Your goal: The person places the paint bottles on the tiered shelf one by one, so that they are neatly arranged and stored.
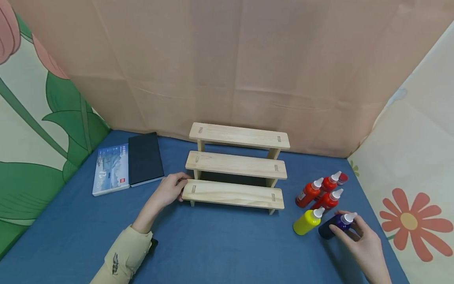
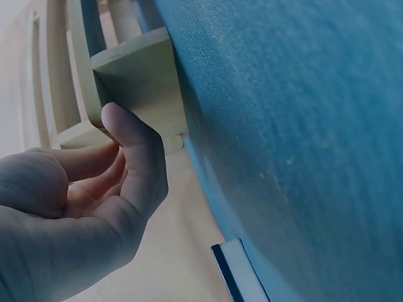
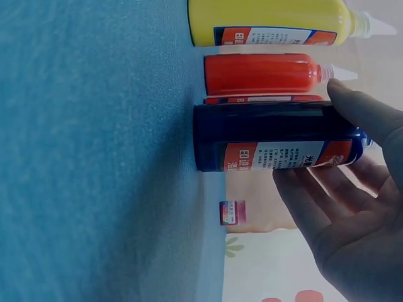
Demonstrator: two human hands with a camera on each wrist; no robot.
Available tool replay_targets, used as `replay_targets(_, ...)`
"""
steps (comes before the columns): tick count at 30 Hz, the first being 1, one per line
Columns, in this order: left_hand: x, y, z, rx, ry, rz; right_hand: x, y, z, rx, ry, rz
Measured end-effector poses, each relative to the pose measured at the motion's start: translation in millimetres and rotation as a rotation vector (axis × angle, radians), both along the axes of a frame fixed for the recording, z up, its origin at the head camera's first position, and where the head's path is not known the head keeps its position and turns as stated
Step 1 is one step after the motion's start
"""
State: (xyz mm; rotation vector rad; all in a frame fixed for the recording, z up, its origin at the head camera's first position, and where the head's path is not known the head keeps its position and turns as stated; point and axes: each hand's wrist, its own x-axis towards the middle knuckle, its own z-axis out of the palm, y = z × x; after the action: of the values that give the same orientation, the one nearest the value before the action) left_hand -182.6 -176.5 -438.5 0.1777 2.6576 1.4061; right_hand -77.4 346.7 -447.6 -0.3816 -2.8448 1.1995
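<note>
A three-tier wooden step shelf [image 1: 232, 193] stands in the middle of the table. My left hand [image 1: 171, 187] pinches the left end of its lowest board; in the left wrist view the curled thumb and fingers [image 2: 141, 157] meet at the board's corner. On the right, my right hand [image 1: 367, 240] grips a dark blue paint bottle [image 1: 333, 227] with a white nozzle, thumb on one side and fingers on the other. The bottle [image 3: 271, 135] is upright. Beside it stand a yellow bottle [image 1: 306, 223] and several red bottles [image 1: 307, 195].
A small red-capped jar [image 1: 342, 179] sits behind the red bottles. A black book [image 1: 145, 158] and a blue-and-white box [image 1: 111, 167] lie at the left. Beige cloth [image 1: 241, 71] hangs behind the shelf, and a flower-printed panel [image 1: 411, 189] borders the right side.
</note>
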Motion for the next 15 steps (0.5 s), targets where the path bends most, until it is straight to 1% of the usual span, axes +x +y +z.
replay_targets(12, 0.4, 0.7, 1.7, -0.016, 0.005, -0.001, 3.9, 0.1, -0.1, 0.030, 0.046, -0.044)
replay_targets(15, 0.5, 0.9, 1.8, -0.019, 0.003, 0.002, 2.9, 0.4, 0.1, 0.020, 0.032, -0.051)
